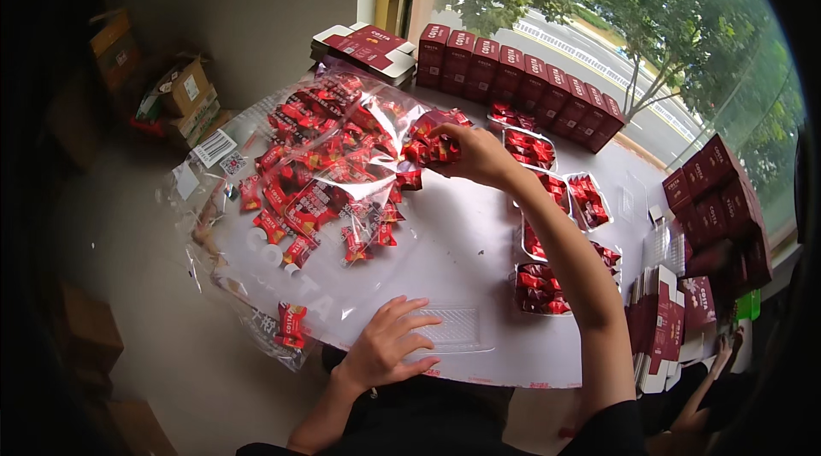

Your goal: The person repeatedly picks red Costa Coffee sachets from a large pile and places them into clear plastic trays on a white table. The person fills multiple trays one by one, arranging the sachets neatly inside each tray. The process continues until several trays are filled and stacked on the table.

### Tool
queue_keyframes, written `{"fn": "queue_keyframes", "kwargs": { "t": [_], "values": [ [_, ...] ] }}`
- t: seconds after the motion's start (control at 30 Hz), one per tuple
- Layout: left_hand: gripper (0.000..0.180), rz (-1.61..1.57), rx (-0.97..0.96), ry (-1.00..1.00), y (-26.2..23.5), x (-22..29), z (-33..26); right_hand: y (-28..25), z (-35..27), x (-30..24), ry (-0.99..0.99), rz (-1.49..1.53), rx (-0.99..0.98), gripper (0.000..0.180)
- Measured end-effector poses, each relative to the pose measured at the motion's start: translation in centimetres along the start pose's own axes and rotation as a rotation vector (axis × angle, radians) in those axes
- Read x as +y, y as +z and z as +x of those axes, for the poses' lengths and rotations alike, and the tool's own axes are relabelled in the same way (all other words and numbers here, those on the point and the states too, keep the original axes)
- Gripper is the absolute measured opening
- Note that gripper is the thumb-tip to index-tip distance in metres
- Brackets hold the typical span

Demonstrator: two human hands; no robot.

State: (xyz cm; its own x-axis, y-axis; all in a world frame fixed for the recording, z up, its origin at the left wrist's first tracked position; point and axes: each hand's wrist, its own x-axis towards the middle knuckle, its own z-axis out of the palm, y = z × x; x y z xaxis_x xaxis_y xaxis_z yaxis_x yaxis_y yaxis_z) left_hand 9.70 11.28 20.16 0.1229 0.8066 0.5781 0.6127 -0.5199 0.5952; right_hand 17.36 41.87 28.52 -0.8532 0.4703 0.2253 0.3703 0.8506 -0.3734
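A large clear plastic bag point(201, 186) lies across the left of the table, full of small red wrapped packets point(316, 199). My right hand point(473, 155) is at the bag's right side, fingers curled down and closed on red packets point(434, 146); how many it grips cannot be made out. Near the front edge, my left hand point(389, 345) is spread with nothing in it. Its fingertips reach the left end of a clear plastic tray point(449, 329) that holds no packets. One red packet point(291, 325) lies at the bag's lower end.
Filled trays point(588, 199) of packets stand to the right. Dark red boxes point(509, 75) line the window side, with more stacked boxes point(718, 208) at right. Flat cartons point(368, 50) lie at the back, others point(660, 328) at right beside a co-worker's hands point(723, 358). Cardboard boxes point(184, 92) sit left.
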Motion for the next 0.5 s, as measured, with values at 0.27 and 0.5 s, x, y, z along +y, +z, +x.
{"fn": "queue_keyframes", "kwargs": {
  "t": [0.27,0.5],
  "values": [
    [0.078,-0.471,0.415,-0.114,2.5,-0.3,-1.4,-4.8,-9.4,-8.2,0.143,0.556,-0.660,0.086],
    [0.046,-0.169,0.256,-0.102,1.7,2.6,2.4,-0.3,-14.2,-11.0,0.089,0.457,-0.629,0.098]
  ]
}}
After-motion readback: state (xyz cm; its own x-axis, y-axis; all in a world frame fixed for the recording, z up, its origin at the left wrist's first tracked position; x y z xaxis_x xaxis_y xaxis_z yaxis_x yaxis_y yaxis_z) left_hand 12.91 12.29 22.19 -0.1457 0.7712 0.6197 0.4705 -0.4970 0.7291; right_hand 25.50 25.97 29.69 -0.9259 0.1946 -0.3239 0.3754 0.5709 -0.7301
